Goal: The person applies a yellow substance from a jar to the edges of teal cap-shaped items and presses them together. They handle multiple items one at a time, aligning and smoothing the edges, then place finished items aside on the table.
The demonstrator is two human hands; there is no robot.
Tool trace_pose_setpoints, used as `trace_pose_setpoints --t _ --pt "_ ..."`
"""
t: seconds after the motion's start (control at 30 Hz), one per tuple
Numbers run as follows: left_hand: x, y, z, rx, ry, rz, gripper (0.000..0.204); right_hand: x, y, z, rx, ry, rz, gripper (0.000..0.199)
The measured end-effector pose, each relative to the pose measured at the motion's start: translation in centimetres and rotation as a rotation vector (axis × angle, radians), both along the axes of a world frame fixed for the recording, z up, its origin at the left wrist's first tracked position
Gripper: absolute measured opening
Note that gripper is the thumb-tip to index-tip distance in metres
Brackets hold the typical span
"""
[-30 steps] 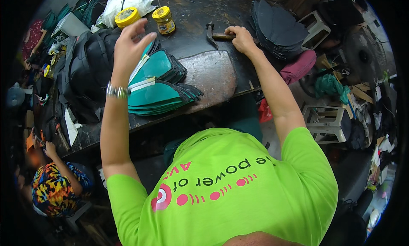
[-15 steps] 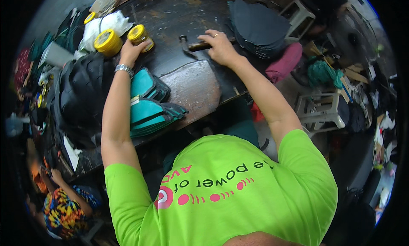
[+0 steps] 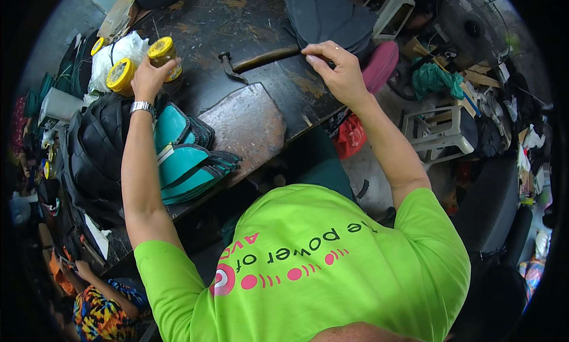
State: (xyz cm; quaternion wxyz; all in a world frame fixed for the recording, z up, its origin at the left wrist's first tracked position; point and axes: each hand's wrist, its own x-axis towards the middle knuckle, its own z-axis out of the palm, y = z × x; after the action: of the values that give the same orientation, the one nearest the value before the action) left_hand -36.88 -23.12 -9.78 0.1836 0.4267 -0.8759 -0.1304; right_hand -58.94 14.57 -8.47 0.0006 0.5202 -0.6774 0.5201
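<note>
Toward the left of the counter (image 3: 201, 52), a yellow-lidded jar (image 3: 160, 48) is in the grip of the left hand (image 3: 149, 79). A hammer (image 3: 255, 62) lies rightward, handle end at the right hand (image 3: 342, 74), whose grip I cannot tell.

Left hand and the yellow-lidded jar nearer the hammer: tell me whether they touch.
Touching. The head view shows the left hand with its thumb across the side of the yellow-lidded jar.

Soft glare lies on the slab (image 3: 252, 120), while dim edges bend.
</note>
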Motion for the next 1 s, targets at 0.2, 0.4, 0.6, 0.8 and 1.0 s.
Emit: trace_pose_setpoints --t 0.2,0.4,0.6,0.8,1.0 --pt "-2.5 9.9 5.1 -0.042 0.388 -0.482 0.064 3.7 -3.8 2.7 -0.047 -0.047 0.103 0.040" --pt "-2.8 19.5 4.4 -0.060 0.309 -0.686 0.060 5.6 -5.7 2.2 -0.105 0.331 -0.009 0.057" --pt "-1.2 20.6 4.2 0.595 0.162 -0.811 0.061 6.3 -2.4 0.7 -0.072 0.236 0.164 0.040" --pt "-0.4 19.1 3.6 1.219 0.226 -0.954 0.062 5.2 -0.4 0.0 -0.208 -0.736 0.353 0.054" --pt "-3.8 14.3 2.7 0.755 0.431 -0.639 0.063 1.7 -0.4 -4.0 0.068 -1.240 0.068 0.056"
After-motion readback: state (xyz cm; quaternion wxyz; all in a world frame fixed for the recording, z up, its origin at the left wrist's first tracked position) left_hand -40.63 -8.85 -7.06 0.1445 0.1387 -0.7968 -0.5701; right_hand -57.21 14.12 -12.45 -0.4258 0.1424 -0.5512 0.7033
